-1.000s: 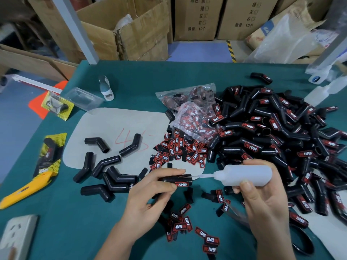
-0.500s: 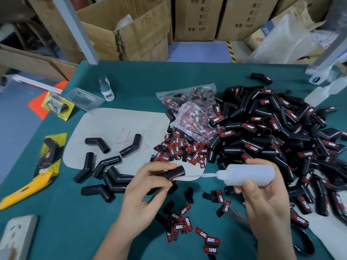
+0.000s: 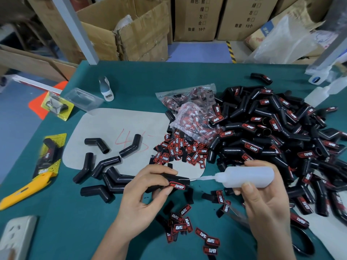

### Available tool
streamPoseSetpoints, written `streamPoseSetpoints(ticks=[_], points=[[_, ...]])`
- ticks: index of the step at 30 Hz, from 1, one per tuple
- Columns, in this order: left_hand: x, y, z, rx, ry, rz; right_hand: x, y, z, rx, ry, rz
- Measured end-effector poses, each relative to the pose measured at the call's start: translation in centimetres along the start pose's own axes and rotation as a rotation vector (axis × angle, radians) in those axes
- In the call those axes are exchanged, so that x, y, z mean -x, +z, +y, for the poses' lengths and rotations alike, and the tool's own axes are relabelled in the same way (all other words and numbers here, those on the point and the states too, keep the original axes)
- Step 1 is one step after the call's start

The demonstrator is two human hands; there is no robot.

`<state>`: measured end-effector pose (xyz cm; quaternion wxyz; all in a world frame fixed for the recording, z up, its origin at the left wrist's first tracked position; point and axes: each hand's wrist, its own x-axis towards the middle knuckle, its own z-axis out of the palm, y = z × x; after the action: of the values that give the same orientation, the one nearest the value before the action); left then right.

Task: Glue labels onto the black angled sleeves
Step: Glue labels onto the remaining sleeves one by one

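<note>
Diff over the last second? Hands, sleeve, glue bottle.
The left hand turned the black sleeve it holds: the label showed a second ago, rolled out of view half a second ago, and faces the camera again now, under the thumb. The right hand kept hold of the glue bottle, nozzle at the sleeve's end. Both sleeve piles and the loose labels stayed put.

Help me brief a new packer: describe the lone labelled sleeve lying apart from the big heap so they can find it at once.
Start at the big heap of labelled sleeves on the right side of the green table. Look beyond its far edge, toward the cardboard boxes. There one black angled sleeve with a red label lies alone on bare green cloth, touching nothing, while every other labelled one is piled up.
</note>
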<state>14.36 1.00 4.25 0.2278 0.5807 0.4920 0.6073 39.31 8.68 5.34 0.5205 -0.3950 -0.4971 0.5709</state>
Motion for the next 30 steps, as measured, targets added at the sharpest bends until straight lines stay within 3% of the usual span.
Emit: streamPoseSetpoints(ticks=[30], points=[[-0.1,-0.2,0.1,-0.051,0.041,-0.127,0.4,0.5,-1.6,0.074,-0.094,-0.013]])
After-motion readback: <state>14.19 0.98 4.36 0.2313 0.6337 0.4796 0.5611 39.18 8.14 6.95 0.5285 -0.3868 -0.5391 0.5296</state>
